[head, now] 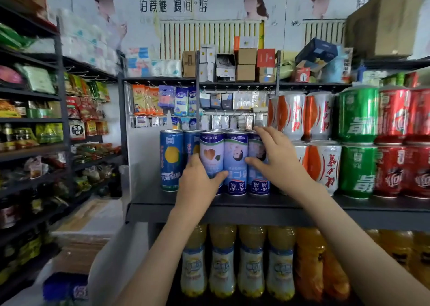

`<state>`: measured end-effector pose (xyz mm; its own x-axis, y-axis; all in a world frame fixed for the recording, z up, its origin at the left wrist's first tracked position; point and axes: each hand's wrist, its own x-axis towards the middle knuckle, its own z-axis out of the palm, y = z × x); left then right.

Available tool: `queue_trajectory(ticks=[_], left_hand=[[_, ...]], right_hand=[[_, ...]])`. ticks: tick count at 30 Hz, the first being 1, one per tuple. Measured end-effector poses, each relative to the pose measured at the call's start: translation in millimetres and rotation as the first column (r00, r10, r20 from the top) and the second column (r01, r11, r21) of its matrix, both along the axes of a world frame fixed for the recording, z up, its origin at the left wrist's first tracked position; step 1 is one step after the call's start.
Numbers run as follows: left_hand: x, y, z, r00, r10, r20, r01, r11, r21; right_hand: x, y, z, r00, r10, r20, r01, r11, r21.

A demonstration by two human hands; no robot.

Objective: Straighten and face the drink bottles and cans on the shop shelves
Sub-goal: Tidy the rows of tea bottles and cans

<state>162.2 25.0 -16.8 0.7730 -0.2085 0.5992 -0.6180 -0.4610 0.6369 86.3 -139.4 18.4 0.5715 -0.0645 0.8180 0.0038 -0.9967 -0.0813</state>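
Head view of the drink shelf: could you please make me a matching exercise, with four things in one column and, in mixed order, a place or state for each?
Column one
1. left hand
2. dark blue cans
3. green cans
4. yellow bottles

Column two
a. under the shelf
b. stacked two high
c. at the shelf's left end
d. grips a pale blue can

Pairs: 1-d, 2-c, 3-b, 4-a

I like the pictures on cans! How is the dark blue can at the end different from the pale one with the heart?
The dark blue can shows a yellow circle; the pale can shows a brown heart shape. The dark blue can stands untouched; the left hand grips the pale can. Both are tall, slim and upright.
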Motion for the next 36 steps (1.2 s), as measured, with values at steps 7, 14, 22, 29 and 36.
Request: queue_trajectory(ticks=[7, 14, 22, 29, 36], left_hand=[[2.5, -10.2, 1.5, 0.999, 0.029, 0.022, -0.03, 0.999, 0.028], [4.9, -14.1, 2.6, 1.0, -0.002, 0.013, 0.002, 1.0, -0.012], [-4.0, -16.1, 13.5, 0.998, 0.024, 0.063, -0.023, 1.0, -0.015], [-29.0, -41.9, 9.9, 0.856, 0.13, 0.501, -0.13, 0.991, -0.034], [-32.9, -77.7, 3.2, 0.896, 0.129, 0.426, -0.253, 0.935, 0.25]], right_hand=[[-5.1, -9.9, 8.7, 0.992, -0.118, -0.046, 0.112, 0.986, -0.126], [-8.5, -17.1, 14.1, 0.993, -0.084, -0.078, 0.069, 0.981, -0.182], [-12.6, -23.5, 18.3, 0.99, 0.002, -0.138, -0.027, 0.983, -0.182], [-40.0, -59.3, 4.6, 0.98, -0.199, -0.005, 0.196, 0.972, -0.131], [-43.5, -68.0, 3.6, 0.981, -0.178, -0.074, 0.169, 0.979, -0.115]])
